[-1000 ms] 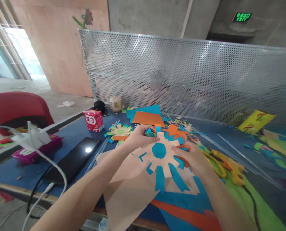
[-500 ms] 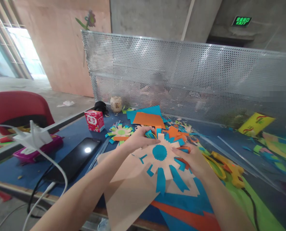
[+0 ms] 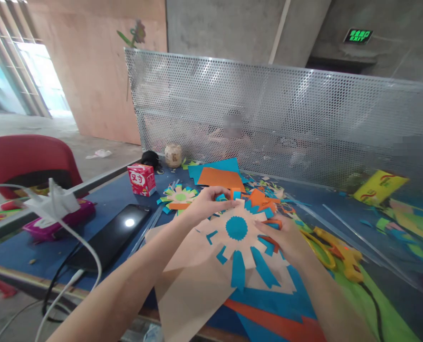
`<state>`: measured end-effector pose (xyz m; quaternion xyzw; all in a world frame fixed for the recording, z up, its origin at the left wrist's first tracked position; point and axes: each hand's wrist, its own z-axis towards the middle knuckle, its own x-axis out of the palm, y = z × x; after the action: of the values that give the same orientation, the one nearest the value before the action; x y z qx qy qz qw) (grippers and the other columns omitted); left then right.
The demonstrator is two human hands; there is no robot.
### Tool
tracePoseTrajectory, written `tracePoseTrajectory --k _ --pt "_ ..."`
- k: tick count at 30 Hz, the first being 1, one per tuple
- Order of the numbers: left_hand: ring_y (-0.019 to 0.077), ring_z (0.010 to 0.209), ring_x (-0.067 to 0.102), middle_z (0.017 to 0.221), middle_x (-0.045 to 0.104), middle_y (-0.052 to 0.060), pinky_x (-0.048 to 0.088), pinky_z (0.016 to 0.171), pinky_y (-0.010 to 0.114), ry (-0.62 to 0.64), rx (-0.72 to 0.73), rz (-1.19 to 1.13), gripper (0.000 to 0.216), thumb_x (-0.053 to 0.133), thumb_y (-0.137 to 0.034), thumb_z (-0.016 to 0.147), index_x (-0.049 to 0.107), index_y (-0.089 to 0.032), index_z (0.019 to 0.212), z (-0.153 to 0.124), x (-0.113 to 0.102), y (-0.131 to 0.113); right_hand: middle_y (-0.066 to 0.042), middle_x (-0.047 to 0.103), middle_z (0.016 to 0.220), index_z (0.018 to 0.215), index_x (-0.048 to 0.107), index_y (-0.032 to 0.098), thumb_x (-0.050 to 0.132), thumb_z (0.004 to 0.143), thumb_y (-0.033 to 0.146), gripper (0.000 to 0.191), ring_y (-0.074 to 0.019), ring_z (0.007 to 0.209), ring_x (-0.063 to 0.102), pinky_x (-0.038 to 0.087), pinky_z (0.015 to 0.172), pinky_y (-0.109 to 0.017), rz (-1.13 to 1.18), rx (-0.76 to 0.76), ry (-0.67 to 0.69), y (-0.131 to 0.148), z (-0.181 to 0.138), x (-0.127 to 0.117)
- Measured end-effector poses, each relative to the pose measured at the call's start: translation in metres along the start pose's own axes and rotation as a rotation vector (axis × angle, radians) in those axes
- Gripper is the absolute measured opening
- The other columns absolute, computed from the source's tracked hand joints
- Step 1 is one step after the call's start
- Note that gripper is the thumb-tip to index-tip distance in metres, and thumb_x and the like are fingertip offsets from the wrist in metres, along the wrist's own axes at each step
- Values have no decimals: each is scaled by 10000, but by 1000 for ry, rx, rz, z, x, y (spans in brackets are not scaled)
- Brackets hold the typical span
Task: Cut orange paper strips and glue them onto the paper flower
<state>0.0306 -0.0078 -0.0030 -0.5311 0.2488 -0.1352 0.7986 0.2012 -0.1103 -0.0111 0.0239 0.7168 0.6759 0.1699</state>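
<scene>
A paper flower [image 3: 218, 232] of pale petals and blue strips, with a scalloped blue disc [image 3: 236, 229] at its middle, lies over sheets of paper in front of me. My left hand [image 3: 211, 203] grips its upper left edge, thumb along the petals and fingers curled behind. On the right edge, my right hand [image 3: 284, 235] has its thumb on top and orange and blue petals by its fingers. Some fingertips of both hands are hidden. Beneath the flower lie a beige sheet [image 3: 193, 294] and a blue sheet [image 3: 264, 299].
Right of my right hand lie yellow scissors [image 3: 320, 251] and a yellow glue gun [image 3: 347, 256]. At left are a phone [image 3: 108, 237], a red box [image 3: 141, 179] and a white charger [image 3: 54, 206] with cables. A second paper flower [image 3: 179, 195] and a perforated metal screen [image 3: 268, 114] stand beyond.
The view has shifted slightly. My left fingers have moved a little at the flower's top edge; my right hand keeps its place on the right edge.
</scene>
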Motion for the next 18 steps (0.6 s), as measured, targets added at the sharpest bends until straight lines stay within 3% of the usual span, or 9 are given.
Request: tracePoseTrajectory --k 5,11,15,18 --pt "111 617 475 648 530 8 373 529 221 -36 7 130 238 607 -392 630 583 -161 684 0 1 2 19 555 503 637 602 156 675 572 395 258 -108 436 529 373 339 -189 -22 -6 -14 0 1 0" --pt "95 664 480 712 534 -1 378 587 211 41 49 80 209 623 -352 629 555 -159 671 0 -6 -2 15 546 518 627 583 156 670 571 412 277 -142 500 574 378 350 -192 -59 -17 -4 -2 1 -1" --pt "99 667 521 728 562 7 399 592 218 125 -9 -61 297 657 -313 600 568 -153 834 -1 -9 -6 30 517 477 620 566 149 681 565 409 290 -127 463 555 392 366 -195 -78 -5 -2 1 -1 0" --pt "93 617 516 677 558 1 395 561 217 110 -5 -51 370 685 -295 568 575 -138 884 -1 -8 -7 33 542 511 624 575 150 704 543 382 278 -103 465 538 448 441 -209 -32 -4 35 6 -4 1"
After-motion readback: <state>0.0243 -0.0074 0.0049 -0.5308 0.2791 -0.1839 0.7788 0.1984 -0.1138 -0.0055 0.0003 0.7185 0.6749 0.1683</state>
